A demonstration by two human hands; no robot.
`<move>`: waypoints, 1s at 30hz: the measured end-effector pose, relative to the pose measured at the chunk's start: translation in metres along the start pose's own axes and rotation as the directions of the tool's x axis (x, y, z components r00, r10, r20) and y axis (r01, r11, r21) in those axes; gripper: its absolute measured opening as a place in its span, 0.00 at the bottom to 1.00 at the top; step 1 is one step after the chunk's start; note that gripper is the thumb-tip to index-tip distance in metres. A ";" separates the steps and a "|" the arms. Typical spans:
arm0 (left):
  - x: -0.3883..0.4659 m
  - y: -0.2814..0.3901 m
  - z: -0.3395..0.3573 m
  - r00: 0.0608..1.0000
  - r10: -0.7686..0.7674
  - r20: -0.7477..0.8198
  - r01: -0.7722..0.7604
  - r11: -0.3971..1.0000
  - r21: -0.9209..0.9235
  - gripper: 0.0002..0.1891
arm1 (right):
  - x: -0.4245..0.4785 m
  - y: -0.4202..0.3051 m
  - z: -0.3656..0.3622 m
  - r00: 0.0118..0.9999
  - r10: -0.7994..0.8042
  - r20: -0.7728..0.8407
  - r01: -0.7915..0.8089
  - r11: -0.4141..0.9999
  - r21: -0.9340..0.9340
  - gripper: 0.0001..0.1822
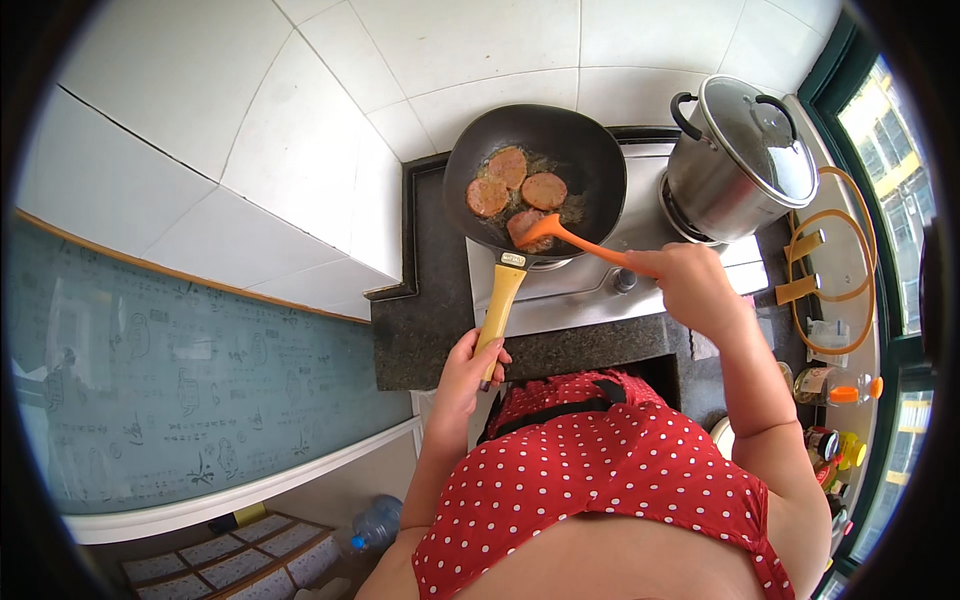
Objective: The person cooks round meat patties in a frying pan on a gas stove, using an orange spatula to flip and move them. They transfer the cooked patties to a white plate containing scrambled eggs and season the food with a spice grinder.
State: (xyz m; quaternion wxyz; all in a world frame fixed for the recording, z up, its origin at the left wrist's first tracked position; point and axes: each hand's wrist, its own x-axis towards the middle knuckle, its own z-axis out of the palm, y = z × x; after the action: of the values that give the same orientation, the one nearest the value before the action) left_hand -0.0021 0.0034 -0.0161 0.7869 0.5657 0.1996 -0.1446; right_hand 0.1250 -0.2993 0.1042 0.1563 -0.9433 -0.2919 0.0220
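Note:
My left hand (472, 364) grips the yellow handle (501, 304) of a dark frying pan (592, 161) on the stove. In my right hand (694, 289) is an orange spatula (592, 246), reaching left into the pan. Its head rests against the nearest round meat slice (522, 223) and partly covers it. Three more browned slices lie beyond it: one at the back (508, 166), one at the left (487, 196) and one at the right (544, 191). Oil glistens around them on the pan's floor.
A lidded steel stockpot (720, 176) occupies the right side of the steel gas stove (577, 304). Tiled walls (480, 45) border the stove behind and at left. An oil bottle (825, 385) and several condiment bottles line the windowsill. A coiled orange hose (874, 255) hangs nearby.

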 end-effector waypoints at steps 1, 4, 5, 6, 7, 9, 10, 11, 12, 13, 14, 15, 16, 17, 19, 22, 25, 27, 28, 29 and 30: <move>-0.001 0.001 0.000 1.000 -0.003 -0.004 0.003 1.000 -0.003 0.12 | 0.000 0.002 -0.008 1.000 0.001 0.010 -0.001 1.000 -0.006 0.25; 0.000 0.002 0.001 1.000 -0.010 -0.005 0.010 1.000 -0.009 0.12 | 0.003 0.003 -0.008 1.000 0.028 0.002 -0.028 1.000 -0.011 0.24; 0.000 0.002 0.001 1.000 -0.010 -0.003 0.010 1.000 -0.011 0.12 | 0.004 0.003 -0.003 1.000 0.020 -0.009 -0.020 1.000 -0.001 0.24; 0.001 0.003 0.001 1.000 -0.011 -0.002 0.011 1.000 -0.011 0.12 | 0.007 0.003 0.003 1.000 0.016 -0.023 -0.015 1.000 0.014 0.23; 0.001 0.002 0.001 1.000 -0.012 0.007 0.012 1.000 -0.009 0.12 | 0.010 0.004 0.009 0.999 0.011 -0.036 -0.010 1.000 0.030 0.23; 0.003 0.000 0.000 1.000 -0.009 0.016 0.009 1.000 -0.008 0.12 | 0.015 0.005 0.010 0.999 0.014 -0.050 -0.011 0.997 0.074 0.22; 0.002 0.001 -0.001 1.000 -0.001 0.013 0.001 1.000 -0.005 0.12 | 0.017 0.006 0.006 0.998 0.021 -0.051 -0.016 0.995 0.103 0.21; 0.001 0.001 -0.002 1.000 0.007 0.010 -0.007 1.000 -0.002 0.11 | 0.018 0.008 0.003 0.998 0.028 -0.050 -0.021 0.991 0.132 0.21; 0.001 -0.001 -0.001 1.000 0.010 0.012 -0.010 1.000 -0.004 0.11 | 0.015 0.011 0.000 0.996 0.052 -0.069 -0.034 0.971 0.237 0.22; 0.001 -0.001 -0.001 1.000 0.010 0.005 -0.009 1.000 -0.009 0.11 | 0.016 0.011 0.001 0.995 0.063 -0.081 -0.045 0.977 0.210 0.22; 0.000 -0.002 -0.002 1.000 0.009 -0.003 -0.009 1.000 -0.015 0.11 | 0.018 0.010 0.002 0.993 0.073 -0.093 -0.055 0.982 0.183 0.23; 0.001 -0.001 -0.002 1.000 0.006 -0.004 -0.006 1.000 -0.016 0.11 | 0.018 0.010 0.004 0.990 0.091 -0.110 -0.073 0.985 0.157 0.23; 0.001 -0.001 -0.001 1.000 0.004 0.000 -0.004 1.000 -0.019 0.11 | 0.019 0.013 0.011 0.990 0.093 -0.105 -0.083 0.992 0.096 0.24; 0.001 0.000 0.001 1.000 0.003 0.005 -0.002 1.000 -0.023 0.11 | 0.021 0.018 0.022 0.990 0.095 -0.100 -0.092 0.995 0.034 0.24; 0.001 0.002 0.002 1.000 0.004 0.014 -0.004 1.000 -0.020 0.11 | 0.024 0.020 0.034 0.990 0.123 -0.071 -0.127 0.990 -0.053 0.25; 0.001 0.001 0.000 1.000 0.014 0.014 -0.014 1.000 -0.004 0.13 | 0.023 0.014 0.034 0.981 0.194 0.000 -0.192 0.975 -0.108 0.25; 0.000 -0.002 -0.001 1.000 0.013 0.008 -0.013 1.000 0.018 0.16 | 0.020 0.027 0.023 0.979 0.185 -0.082 -0.192 0.978 -0.087 0.24; 0.001 -0.004 -0.002 1.000 0.011 0.007 -0.012 1.000 0.018 0.16 | 0.019 0.038 0.019 0.984 0.135 -0.114 -0.129 0.990 0.058 0.22; 0.001 -0.004 -0.002 1.000 0.012 0.006 -0.012 1.000 0.007 0.15 | 0.019 0.041 0.017 0.983 0.142 -0.115 -0.124 0.981 0.150 0.22; 0.001 -0.003 -0.001 1.000 0.012 0.005 -0.012 1.000 -0.003 0.14 | 0.020 0.042 0.015 0.982 0.148 -0.115 -0.117 0.963 0.241 0.21; 0.001 -0.002 -0.001 1.000 0.011 0.003 -0.011 1.000 -0.013 0.13 | 0.023 0.040 0.013 0.977 0.215 -0.011 -0.193 0.897 0.398 0.22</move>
State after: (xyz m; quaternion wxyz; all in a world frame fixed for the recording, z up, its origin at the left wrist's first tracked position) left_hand -0.0026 0.0040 -0.0185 0.7917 0.5613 0.1962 -0.1399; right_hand 0.1642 -0.3141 0.0808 0.3480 -0.9180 -0.1766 0.0707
